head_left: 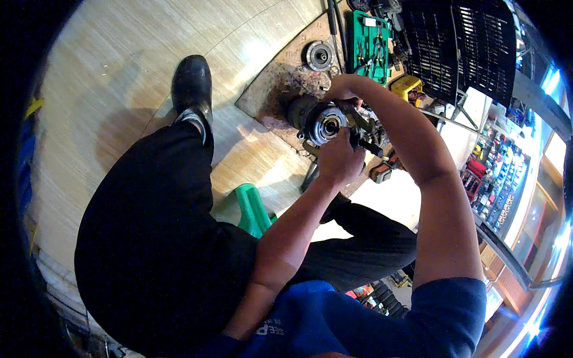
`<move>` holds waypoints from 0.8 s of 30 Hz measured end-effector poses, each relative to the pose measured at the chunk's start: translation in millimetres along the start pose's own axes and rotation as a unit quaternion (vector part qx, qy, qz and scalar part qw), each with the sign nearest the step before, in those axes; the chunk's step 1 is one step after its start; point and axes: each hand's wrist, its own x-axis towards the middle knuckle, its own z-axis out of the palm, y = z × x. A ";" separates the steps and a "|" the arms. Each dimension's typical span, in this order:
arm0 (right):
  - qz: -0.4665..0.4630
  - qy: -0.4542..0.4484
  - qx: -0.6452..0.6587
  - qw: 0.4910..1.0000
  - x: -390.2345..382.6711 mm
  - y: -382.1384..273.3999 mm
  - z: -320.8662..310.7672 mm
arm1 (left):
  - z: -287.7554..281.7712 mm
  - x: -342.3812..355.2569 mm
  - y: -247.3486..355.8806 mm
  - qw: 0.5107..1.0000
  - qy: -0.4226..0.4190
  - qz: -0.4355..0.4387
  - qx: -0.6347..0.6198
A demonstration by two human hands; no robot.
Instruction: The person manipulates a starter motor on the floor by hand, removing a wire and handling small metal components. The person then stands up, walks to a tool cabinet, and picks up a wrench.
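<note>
A dark, cylindrical machine part, much like a car air-conditioning compressor, lies on a stained board with its shiny ringed metal face turned up. My left hand is closed at the near edge of that face, its fingers curled on something dark I cannot make out. A short black bar sticks out just right of this hand. My right hand reaches round to the far side and curls against the machine part; most of its fingertips are hidden. Beyond it a round metal pulley lies flat on the board.
An opened green tool case holds several tools at the back. Black slotted crates stand right of it, with a yellow container nearer. An orange-and-black power tool battery lies at right. A green plastic stool is by my legs.
</note>
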 end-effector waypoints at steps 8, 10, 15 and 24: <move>-0.166 0.155 -0.250 0.941 33.2 7.6 4.0 | -6.3 -0.9 5.0 0.999 -0.034 -0.012 -0.024; -0.157 0.141 -0.354 0.911 45.0 8.4 5.9 | -4.0 -2.1 2.8 1.000 -0.012 0.009 -0.023; -0.150 0.079 -0.343 0.924 4.9 -13.7 -2.4 | -7.5 -1.8 4.4 1.000 -0.006 -0.003 -0.015; -0.126 0.114 -0.127 0.977 8.2 -3.8 2.4 | -2.9 -1.7 1.9 1.000 -0.009 0.003 -0.010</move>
